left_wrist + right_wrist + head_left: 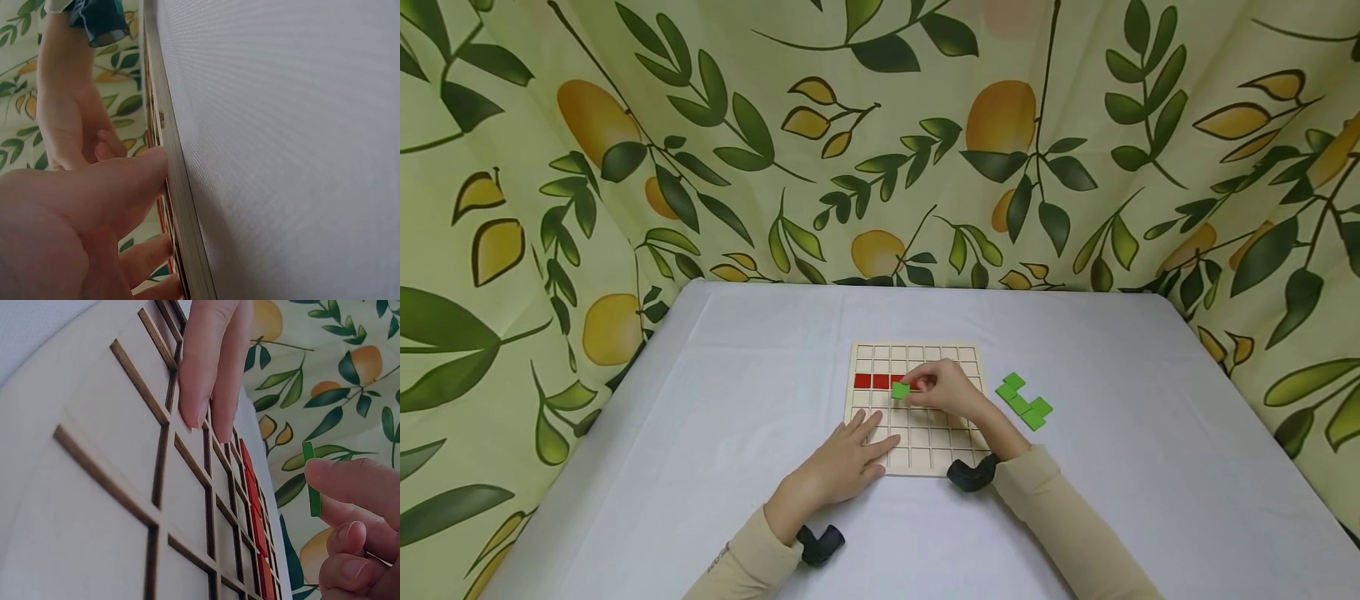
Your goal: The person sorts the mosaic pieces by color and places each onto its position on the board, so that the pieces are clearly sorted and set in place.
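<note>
Right-hand grip (943,390) is a snug pinch, fingertips on a thin, flat green square (900,391), held up just above the board (919,458) near its row of glossy red squares (880,381); left-hand grip (844,462) has nothing in it, fingers spread over the board's near left corner; board's pale, smooth wood with brown-edged square cells; more green squares (1019,405) lie right of it on the desk (760,375), which has a white woven cover; beige left sleeve (752,562) has dark lettering, too small to read.
</note>
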Demonstrator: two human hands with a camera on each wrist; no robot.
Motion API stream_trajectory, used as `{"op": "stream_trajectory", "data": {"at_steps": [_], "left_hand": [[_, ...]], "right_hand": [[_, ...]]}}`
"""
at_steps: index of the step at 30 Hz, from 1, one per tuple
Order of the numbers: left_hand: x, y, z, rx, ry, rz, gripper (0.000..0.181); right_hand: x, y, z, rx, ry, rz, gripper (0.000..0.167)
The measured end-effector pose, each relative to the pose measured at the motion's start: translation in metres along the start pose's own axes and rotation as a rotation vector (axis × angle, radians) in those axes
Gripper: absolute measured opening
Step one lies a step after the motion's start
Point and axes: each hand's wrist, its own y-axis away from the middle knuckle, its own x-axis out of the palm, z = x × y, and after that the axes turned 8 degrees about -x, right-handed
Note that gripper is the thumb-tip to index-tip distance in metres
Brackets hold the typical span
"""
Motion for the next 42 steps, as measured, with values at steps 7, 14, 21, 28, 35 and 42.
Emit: {"op": "stream_trajectory", "data": {"at_steps": [7, 14, 21, 28, 35, 42], "left_hand": [[0.001, -0.001, 0.001, 0.009, -0.001, -0.005, 0.044], [0.002, -0.002, 0.002, 0.007, -0.009, -0.009, 0.044], [0.001, -0.002, 0.002, 0.007, -0.016, -0.006, 0.045], [0.0, -0.001, 0.001, 0.003, -0.007, -0.003, 0.045], [0.001, -0.001, 0.002, -0.003, -0.012, 0.0, 0.045], [0.003, -0.002, 0.003, 0.004, -0.012, 0.001, 0.045]], "right_hand": [[0.005, -0.005, 0.001, 0.052, 0.0, 0.002, 0.026], [0.011, -0.011, 0.002, 0.032, 0.016, 0.021, 0.026], [0.015, -0.018, 0.002, 0.043, 0.013, 0.056, 0.026], [0.017, -0.023, -0.002, 0.015, 0.02, 0.107, 0.024], [0.019, -0.033, -0.003, 0.033, -0.021, 0.167, 0.024], [0.022, -0.039, -0.003, 0.099, -0.052, 0.192, 0.025]]}}
